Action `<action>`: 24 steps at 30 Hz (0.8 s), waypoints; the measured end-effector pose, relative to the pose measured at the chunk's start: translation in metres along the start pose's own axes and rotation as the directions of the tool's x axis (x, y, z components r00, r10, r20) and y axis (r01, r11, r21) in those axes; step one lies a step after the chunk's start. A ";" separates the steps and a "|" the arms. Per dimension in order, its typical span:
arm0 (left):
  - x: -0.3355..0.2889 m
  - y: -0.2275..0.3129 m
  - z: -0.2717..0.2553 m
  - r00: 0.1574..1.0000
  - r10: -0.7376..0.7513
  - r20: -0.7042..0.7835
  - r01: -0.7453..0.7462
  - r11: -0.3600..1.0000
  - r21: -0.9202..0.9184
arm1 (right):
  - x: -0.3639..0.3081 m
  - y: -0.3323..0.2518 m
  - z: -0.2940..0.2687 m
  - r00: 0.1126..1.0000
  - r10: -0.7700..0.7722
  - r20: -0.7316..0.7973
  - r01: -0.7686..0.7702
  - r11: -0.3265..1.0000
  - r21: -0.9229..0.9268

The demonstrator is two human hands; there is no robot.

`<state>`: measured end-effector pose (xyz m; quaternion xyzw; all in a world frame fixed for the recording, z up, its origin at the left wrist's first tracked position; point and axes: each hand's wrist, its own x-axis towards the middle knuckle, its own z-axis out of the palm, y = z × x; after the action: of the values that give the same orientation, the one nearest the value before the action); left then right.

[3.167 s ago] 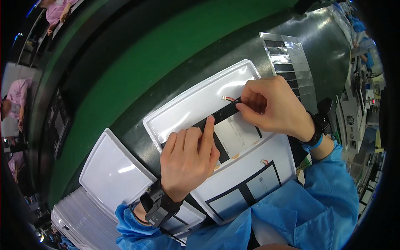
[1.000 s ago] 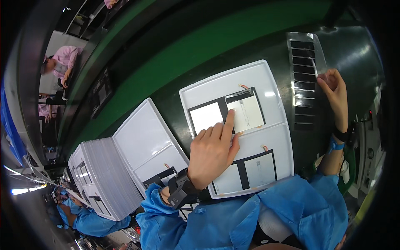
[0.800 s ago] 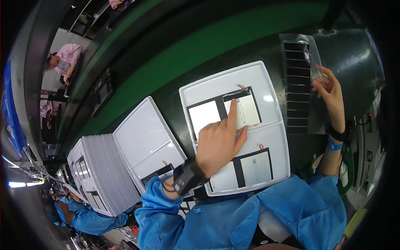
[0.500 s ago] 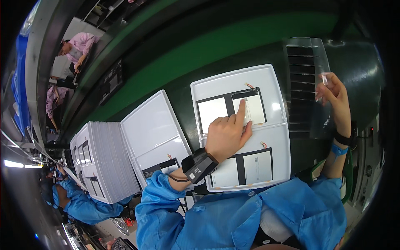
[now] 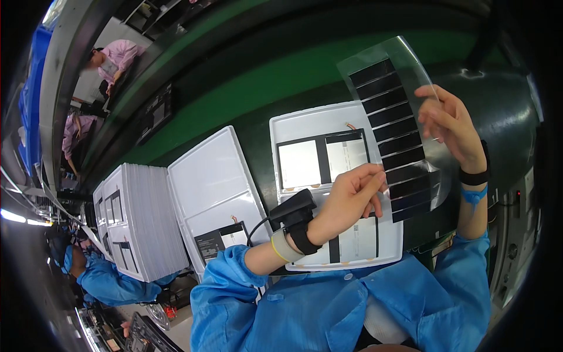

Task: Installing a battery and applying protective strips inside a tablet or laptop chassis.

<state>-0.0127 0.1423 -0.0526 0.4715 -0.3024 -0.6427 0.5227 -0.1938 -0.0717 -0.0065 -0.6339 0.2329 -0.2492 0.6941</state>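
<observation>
My left hand (image 5: pixel 359 190) has its thumb and fingers pinched at the left edge of a clear plastic sheet with a column of black adhesive strips (image 5: pixel 399 142). On the sheet's other side, my right hand (image 5: pixel 448 123) grips the clear margin. The sheet is tilted and overlaps the right part of a white tray (image 5: pixel 311 115). A flat battery pack (image 5: pixel 300 162) with a short coloured wire lies in the tray's far half, a black strip across its upper right. My left hand and the sheet partly cover another battery pack (image 5: pixel 359 242) in the near half.
To the left is another white tray (image 5: pixel 212 170) holding a battery pack (image 5: pixel 220 240). Beyond it stands a tall stack of white trays (image 5: pixel 155 223). A co-worker in blue (image 5: pixel 114 284) sits at the left; people in pink (image 5: pixel 122 56) work across the green bench.
My left hand has left the upper battery pack and moved right to the sheet's edge. My right hand has brought the sheet leftward and tilted it over the tray.
</observation>
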 end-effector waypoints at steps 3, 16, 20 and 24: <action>0.000 0.000 0.003 0.987 0.038 -0.153 -0.044 0.998 -0.034 | -0.003 0.010 -0.006 0.994 0.045 0.102 -0.054 0.994 0.091; -0.013 0.028 0.008 0.786 0.579 -0.215 -0.302 0.663 0.685 | -0.004 0.011 0.002 0.992 0.075 0.105 -0.088 0.988 0.125; -0.009 0.043 0.013 0.645 0.743 -0.179 -0.325 0.479 0.815 | -0.008 0.015 0.016 0.989 0.001 0.150 -0.020 0.991 0.129; -0.014 0.049 0.023 0.506 0.860 0.067 -0.133 0.001 0.991 | -0.016 0.016 0.033 0.990 -0.041 0.134 0.034 0.998 0.058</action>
<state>-0.0150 0.1405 0.0030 0.6887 -0.5939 0.1182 0.3988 -0.1842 -0.0348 -0.0191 -0.6340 0.1664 -0.2251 0.7208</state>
